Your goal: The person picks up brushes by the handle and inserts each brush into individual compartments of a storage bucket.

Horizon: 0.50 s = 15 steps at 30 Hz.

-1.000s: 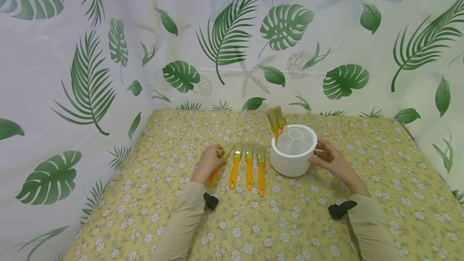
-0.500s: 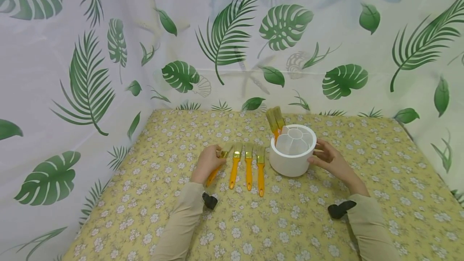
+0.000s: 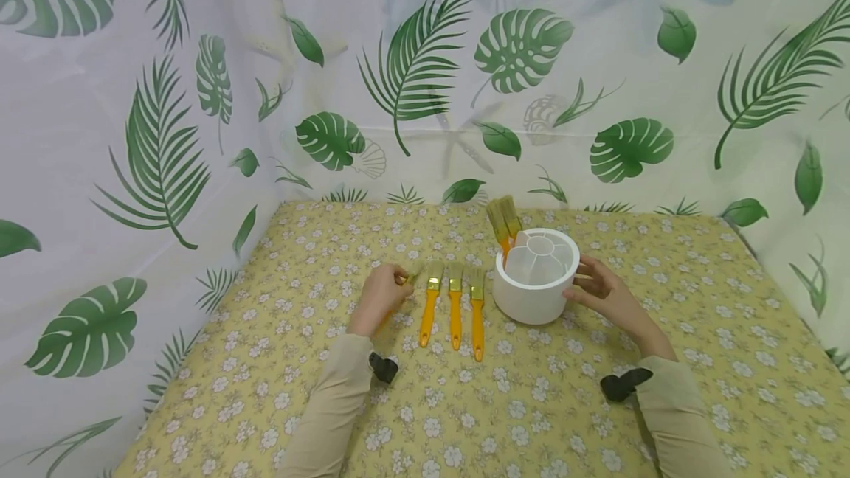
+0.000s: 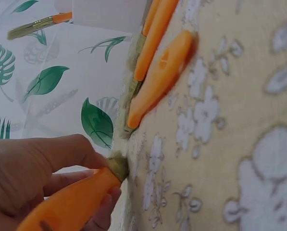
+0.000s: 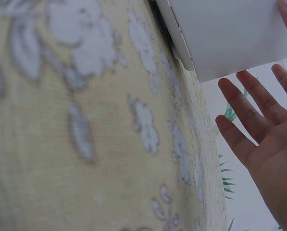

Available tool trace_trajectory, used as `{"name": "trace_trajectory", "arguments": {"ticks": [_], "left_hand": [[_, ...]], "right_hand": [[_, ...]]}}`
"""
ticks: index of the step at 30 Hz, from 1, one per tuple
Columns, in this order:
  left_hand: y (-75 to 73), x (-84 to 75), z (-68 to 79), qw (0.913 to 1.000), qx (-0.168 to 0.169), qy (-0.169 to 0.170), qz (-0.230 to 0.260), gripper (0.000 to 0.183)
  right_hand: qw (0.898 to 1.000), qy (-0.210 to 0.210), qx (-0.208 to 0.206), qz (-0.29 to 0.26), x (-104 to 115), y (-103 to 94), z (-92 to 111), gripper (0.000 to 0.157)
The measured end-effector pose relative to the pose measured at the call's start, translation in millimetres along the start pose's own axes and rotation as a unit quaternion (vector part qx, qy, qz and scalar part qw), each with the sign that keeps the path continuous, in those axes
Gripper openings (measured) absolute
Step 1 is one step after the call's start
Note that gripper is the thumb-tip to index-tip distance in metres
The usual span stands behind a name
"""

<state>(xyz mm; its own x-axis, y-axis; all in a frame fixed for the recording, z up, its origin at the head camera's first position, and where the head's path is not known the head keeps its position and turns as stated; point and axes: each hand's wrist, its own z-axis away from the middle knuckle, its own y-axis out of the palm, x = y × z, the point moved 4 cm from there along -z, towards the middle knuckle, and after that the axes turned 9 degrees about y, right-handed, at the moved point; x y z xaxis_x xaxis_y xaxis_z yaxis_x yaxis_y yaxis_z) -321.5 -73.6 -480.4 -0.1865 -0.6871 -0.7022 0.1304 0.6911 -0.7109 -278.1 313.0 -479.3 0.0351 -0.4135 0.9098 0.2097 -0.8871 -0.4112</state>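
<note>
A paintbrush with an orange handle (image 4: 73, 202) is pinched between thumb and fingers of my left hand (image 3: 380, 296), its bristles pointing away. In the head view the hand covers most of that handle. To its right, three more paintbrushes (image 3: 456, 308) lie side by side, bristles towards the back. Beside them stands a round white organizer (image 3: 533, 305) with a divided insert. Two paintbrushes (image 3: 506, 220) lean in its left part, bristles up. At the organizer's right side is my right hand (image 3: 607, 297), its fingers spread and mostly straight against the wall (image 5: 239, 38).
A yellow floral cloth (image 3: 551, 411) covers the table. White sheets with green leaf prints (image 3: 425, 94) hang behind it and at the left. Black wrist mounts (image 3: 384, 367) sit on both sleeves.
My left hand has turned the paintbrush, so its handle has swung left, mostly behind the hand. My right hand and the organizer stay in place.
</note>
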Motion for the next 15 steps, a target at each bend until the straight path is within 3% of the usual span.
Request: {"name": "trace_trajectory", "arguments": {"ticks": [8,15], "left_hand": [[0.3,-3.9,-0.7,0.9995,0.028,0.011,-0.002,0.032],[-1.3,-5.1,0.4,0.9994,0.029,0.019,-0.008,0.035]], "right_hand": [[1.000,-0.003,-0.003,0.004,-0.2,-1.0,-0.5,0.067],[1.000,0.001,-0.001,0.002,-1.0,-0.4,-0.6,0.068]]}}
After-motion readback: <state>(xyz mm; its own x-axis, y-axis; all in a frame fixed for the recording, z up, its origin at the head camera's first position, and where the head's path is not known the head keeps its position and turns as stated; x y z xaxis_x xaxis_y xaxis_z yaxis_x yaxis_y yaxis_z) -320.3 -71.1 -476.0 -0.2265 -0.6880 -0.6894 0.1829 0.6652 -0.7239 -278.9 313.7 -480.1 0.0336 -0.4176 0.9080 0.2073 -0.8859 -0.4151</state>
